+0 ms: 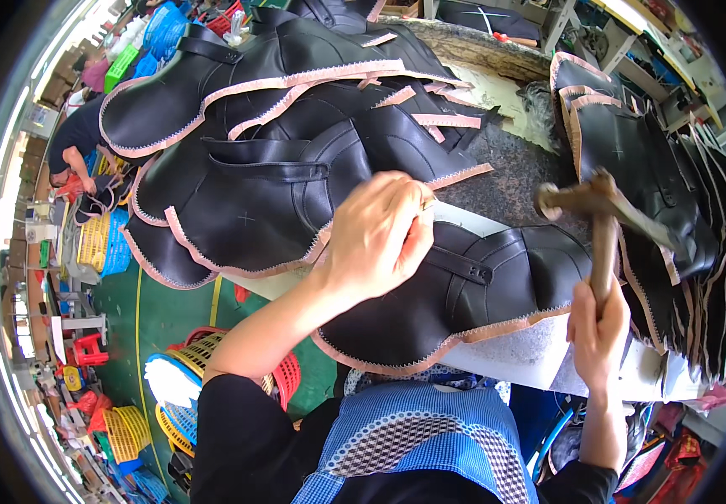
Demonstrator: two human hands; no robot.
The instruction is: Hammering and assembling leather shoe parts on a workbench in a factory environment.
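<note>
My right hand [600, 332] is wrapped round the wooden handle of a hammer [605, 227], its worn metal head raised at the right. Closed fingers of my left hand [384, 231] hover over the workbench; a tiny brassy bit shows at the fingertips, too small to name. Beneath both hands lies a black leather boot upper [497, 281] with a pinkish zigzag-stitched edge and a strap. Left of it, against my left wrist, rests another black boot upper [279, 210]. The surface under my left fist is partly hidden.
Overlapping boot uppers [287, 59] cover the far left of the bench. A tall stack of uppers [632, 151] stands at the right. Baskets [283, 378] sit on the green floor [178, 307] at my left. Another person [77, 143] works at the far left.
</note>
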